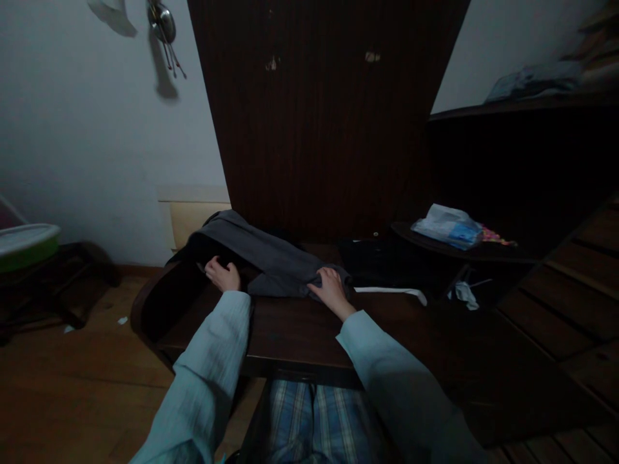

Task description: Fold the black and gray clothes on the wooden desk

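Observation:
A grey garment [271, 251] with long, sleeve-like or leg-like parts lies stretched and partly folded across a dark wooden desktop [294, 328]. My right hand [331, 288] rests on its right end, fingers bent over the cloth and thumb held apart. Beside the garment's left part is my left hand [223, 274], its fingers curved with a gap to the thumb. Black cloth [196, 248] shows dimly under the grey fabric at the left. Whether the left fingertips touch that cloth, I cannot tell.
A white bar with a bent end [391, 291] lies right of the garment. Plastic packaging [449, 225] sits on a small corner shelf [507, 254]. The desk has a raised curved left side [145, 309]. A green-and-white basin [29, 245] stands on a low dark stool [72, 258].

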The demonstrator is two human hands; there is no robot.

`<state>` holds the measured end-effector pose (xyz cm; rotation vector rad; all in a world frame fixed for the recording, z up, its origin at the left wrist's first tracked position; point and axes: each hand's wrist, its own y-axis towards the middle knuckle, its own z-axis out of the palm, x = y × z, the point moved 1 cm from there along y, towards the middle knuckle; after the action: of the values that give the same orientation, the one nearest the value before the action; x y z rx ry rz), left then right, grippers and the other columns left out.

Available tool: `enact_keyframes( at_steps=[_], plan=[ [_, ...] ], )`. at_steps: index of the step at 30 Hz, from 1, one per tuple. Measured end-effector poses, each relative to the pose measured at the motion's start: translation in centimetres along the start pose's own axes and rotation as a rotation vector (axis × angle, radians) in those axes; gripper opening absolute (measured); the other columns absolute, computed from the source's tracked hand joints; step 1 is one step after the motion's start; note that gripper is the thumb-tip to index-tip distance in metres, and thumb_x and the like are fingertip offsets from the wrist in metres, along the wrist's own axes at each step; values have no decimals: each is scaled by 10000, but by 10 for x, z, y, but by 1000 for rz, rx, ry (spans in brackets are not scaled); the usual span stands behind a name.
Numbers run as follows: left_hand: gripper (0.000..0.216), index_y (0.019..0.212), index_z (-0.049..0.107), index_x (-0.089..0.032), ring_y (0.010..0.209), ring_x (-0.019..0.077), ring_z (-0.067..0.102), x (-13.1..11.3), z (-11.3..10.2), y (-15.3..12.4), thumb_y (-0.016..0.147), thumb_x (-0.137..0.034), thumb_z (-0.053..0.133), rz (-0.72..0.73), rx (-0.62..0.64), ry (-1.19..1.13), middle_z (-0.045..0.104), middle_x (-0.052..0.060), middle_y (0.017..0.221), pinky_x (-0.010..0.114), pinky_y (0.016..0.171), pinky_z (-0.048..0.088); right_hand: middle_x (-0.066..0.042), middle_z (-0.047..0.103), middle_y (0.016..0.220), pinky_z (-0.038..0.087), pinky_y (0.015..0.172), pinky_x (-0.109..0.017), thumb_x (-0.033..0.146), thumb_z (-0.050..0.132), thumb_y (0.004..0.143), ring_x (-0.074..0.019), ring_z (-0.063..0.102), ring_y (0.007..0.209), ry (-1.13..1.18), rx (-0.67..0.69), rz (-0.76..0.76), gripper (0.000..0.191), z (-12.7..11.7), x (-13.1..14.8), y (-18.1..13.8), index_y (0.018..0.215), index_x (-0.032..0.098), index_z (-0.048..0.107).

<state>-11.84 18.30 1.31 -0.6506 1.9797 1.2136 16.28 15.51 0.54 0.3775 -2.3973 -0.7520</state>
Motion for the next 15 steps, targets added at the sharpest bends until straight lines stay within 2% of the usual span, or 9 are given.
enact_keyframes(
  at_steps=[2, 5, 8, 11, 13, 15],
  plan=[
    [471, 1147, 435, -77, 1180, 290, 359, 4, 5, 2, 683, -141, 476, 21, 109, -24, 416, 192, 1212, 428, 989, 275, -87, 568, 834, 397, 810, -391, 213, 565, 633, -242, 507, 882, 95, 18, 82, 119, 1, -1, 3, 739, 183, 520],
    [542, 1229, 369, -91, 1246, 277, 289, 14, 14, 6, 709, -191, 483, -19, 236, -87, 348, 181, 1306, 406, 1029, 238, -34, 553, 732, 425, 750, -358, 237, 518, 645, -200, 524, 762, 344, -119, 250, 82, -3, 0, 9, 711, 200, 485],
    [556, 1265, 338, -111, 1285, 265, 220, 25, 20, 12, 745, -260, 470, -103, 313, -174, 308, 158, 1356, 399, 1052, 205, 9, 523, 672, 441, 684, -321, 304, 481, 663, -164, 511, 676, 637, -339, 373, 105, -17, 1, 15, 704, 207, 470],
    [528, 1270, 347, -148, 1295, 250, 201, 30, 22, 16, 784, -340, 430, -136, 356, -253, 320, 130, 1366, 409, 1059, 191, 21, 518, 674, 447, 672, -305, 330, 472, 656, -147, 505, 662, 863, -654, 494, 137, -39, -9, 17, 707, 203, 484],
    [496, 1259, 369, -167, 1291, 243, 218, 30, 23, 16, 812, -382, 377, -131, 362, -273, 341, 118, 1360, 418, 1056, 197, 18, 529, 722, 447, 708, -308, 334, 445, 669, -144, 515, 697, 908, -869, 592, 155, -56, -23, 14, 749, 206, 481],
    [477, 1242, 398, -153, 1283, 237, 240, 27, 23, 16, 836, -392, 322, -127, 356, -279, 356, 123, 1351, 409, 1055, 205, 11, 543, 829, 433, 777, -304, 340, 395, 703, -136, 528, 772, 903, -1020, 655, 185, -73, -41, 10, 824, 215, 461]
  ],
)
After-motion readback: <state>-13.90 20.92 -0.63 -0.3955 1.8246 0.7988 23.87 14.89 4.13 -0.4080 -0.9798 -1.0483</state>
